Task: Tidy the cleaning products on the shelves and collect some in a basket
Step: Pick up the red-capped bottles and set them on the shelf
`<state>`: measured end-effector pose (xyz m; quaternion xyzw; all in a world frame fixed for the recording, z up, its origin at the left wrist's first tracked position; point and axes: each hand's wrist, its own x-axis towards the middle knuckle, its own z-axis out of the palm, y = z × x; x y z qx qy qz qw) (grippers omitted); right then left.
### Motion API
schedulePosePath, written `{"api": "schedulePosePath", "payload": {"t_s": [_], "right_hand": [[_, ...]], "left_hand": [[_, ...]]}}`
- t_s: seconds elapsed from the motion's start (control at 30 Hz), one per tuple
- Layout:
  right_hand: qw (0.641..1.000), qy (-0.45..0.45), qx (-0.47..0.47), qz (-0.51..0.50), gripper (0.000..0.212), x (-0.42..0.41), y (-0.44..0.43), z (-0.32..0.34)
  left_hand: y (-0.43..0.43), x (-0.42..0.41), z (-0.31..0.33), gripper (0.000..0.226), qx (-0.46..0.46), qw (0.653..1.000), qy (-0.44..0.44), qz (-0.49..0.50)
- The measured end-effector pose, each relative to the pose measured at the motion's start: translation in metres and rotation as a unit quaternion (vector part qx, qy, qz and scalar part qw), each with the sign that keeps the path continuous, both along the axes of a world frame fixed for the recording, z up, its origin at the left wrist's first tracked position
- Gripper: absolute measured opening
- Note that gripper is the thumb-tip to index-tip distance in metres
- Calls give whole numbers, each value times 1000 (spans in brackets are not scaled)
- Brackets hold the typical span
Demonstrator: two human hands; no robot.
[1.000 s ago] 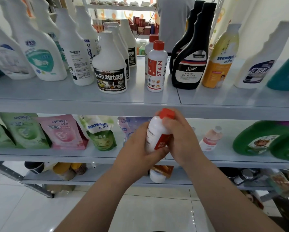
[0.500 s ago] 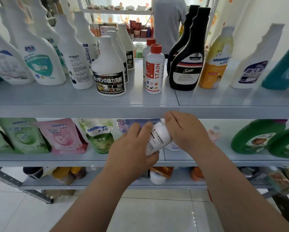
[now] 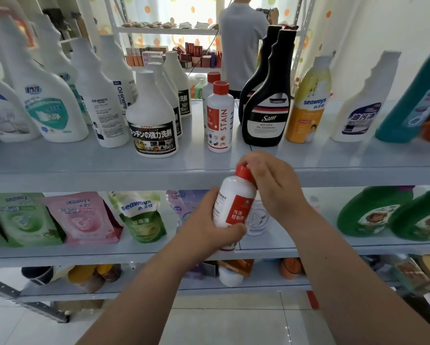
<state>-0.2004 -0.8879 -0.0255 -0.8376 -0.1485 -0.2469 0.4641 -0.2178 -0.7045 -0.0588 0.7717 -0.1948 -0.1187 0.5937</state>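
Below the top shelf's [image 3: 84, 170] front edge, left hand [image 3: 209, 231] grips the stain bottle [image 3: 234, 202], right hand [image 3: 277, 189] pinches its cap [image 3: 242, 172]; stand it upright beside its twin [image 3: 220, 120].

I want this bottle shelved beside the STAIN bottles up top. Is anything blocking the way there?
Nothing visible does. The held bottle, in the left hand and right hand, is right before the bare strip of top shelf fronting the STAIN bottle.

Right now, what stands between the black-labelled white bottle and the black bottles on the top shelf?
Head view: a red-capped stain bottle, with a twin bottle right behind it.
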Motion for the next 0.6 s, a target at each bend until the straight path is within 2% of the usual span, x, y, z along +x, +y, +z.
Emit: {"api": "schedulePosePath", "payload": {"t_s": [0.07, 0.1, 0.2, 0.27, 0.37, 0.47, 0.6], "right_hand": [[1000, 4, 21, -20, 47, 8, -9, 2], [999, 6, -8, -37, 44, 15, -14, 3], [980, 14, -178, -89, 24, 40, -35, 7], [962, 18, -252, -103, 22, 54, -45, 9], [937, 30, -332, -99, 22, 68, -49, 11], [932, 26, -351, -88, 18, 75, -52, 12], [946, 33, -311, -84, 20, 79, -55, 11]], "left_hand": [[-4, 9, 7, 61, -20, 999, -22, 27], [-7, 14, 13, 59, -33, 998, -35, 38], [-14, 34, 30, 58, -71, 989, -87, 100], [-19, 49, 40, 62, -72, 978, -128, 147], [-27, 73, 48, 75, -27, 966, -176, 189], [-38, 91, 48, 83, 9, 954, -197, 224], [-50, 105, 40, 87, 12, 939, -222, 261]]}}
